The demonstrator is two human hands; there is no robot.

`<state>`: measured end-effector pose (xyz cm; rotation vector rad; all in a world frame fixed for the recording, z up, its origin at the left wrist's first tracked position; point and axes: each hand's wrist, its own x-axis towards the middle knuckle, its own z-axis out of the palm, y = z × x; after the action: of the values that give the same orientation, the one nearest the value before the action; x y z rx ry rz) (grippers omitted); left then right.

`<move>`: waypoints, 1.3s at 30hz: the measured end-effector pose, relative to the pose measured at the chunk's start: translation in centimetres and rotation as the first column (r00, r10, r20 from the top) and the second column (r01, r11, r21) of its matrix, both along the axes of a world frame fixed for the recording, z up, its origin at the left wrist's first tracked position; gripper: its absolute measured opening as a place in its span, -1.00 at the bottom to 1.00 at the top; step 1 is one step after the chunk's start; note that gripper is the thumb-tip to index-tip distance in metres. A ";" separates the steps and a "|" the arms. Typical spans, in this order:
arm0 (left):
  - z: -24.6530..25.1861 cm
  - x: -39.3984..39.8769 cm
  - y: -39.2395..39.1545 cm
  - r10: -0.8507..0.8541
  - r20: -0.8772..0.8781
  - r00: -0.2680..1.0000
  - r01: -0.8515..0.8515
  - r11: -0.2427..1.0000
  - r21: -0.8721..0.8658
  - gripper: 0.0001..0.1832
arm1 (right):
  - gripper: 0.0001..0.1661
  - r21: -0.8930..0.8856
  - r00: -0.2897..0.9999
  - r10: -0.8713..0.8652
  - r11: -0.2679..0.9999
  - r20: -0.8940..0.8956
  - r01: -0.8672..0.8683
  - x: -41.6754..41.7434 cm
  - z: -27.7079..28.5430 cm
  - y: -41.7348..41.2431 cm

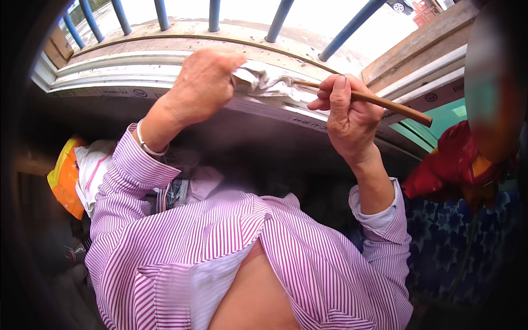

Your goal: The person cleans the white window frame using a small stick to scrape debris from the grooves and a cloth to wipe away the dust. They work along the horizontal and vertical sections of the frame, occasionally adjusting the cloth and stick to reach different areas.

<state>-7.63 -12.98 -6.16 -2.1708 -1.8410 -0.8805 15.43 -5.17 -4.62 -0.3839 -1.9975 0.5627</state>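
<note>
A crumpled white cloth with grey stains lies along the white window track. My left hand, palm turned down, is closed around the cloth's left end. A slim brown stick, apparently wooden, is pinched between the thumb and fingers of my right hand. Its thinner tip points left and meets the right end of the cloth; whether it goes under the folds cannot be seen. The thicker end sticks out to the right, past my hand.
Blue bars stand along the outer sill beyond the track. A dark red object is at the right, by a green pane. Orange and white bags lie at the left. A blurred object covers the upper right.
</note>
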 end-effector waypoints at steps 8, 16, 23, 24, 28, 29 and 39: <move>-1.0 -5.3 -2.1 0.135 0.102 0.986 -0.137 0.991 0.013 -0.91 | -0.66 -0.290 0.926 0.290 0.889 -0.241 -0.354 -9.0 -2.1 -0.5; 4.0 -8.0 1.8 0.251 0.169 0.953 -0.293 0.908 0.300 -0.63 | -0.62 -0.008 0.888 0.244 0.963 -0.389 -0.268 -11.6 3.1 4.3; 5.6 -7.5 0.9 0.304 0.168 0.938 -0.312 0.950 0.026 -0.65 | -0.63 -0.022 0.969 0.238 0.971 -0.068 -0.240 -9.4 6.3 3.1; 4.7 -7.8 0.3 0.300 0.127 0.945 -0.314 0.944 0.103 -0.74 | -0.62 -0.128 0.964 0.260 0.959 0.047 -0.253 -9.6 6.3 2.8; 1.2 -7.9 -2.0 0.388 0.049 0.920 -0.391 0.917 0.080 -0.79 | -0.61 -0.279 0.890 0.369 0.914 0.267 -0.295 -10.9 4.7 2.8; 0.6 -7.9 -2.6 0.423 0.027 0.906 -0.423 0.906 0.028 -0.78 | -0.61 -0.277 0.880 0.421 0.892 0.222 -0.357 -11.1 4.1 2.7; -1.0 -11.9 -7.1 0.632 0.032 0.774 -0.625 0.755 0.196 -0.80 | -0.69 -0.358 0.745 0.634 0.758 0.207 -0.545 -21.0 1.5 1.7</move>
<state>-19.50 -20.10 -7.13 -1.2774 -2.1432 -0.8027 -5.55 -3.43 -3.12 0.0306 -2.3626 1.2679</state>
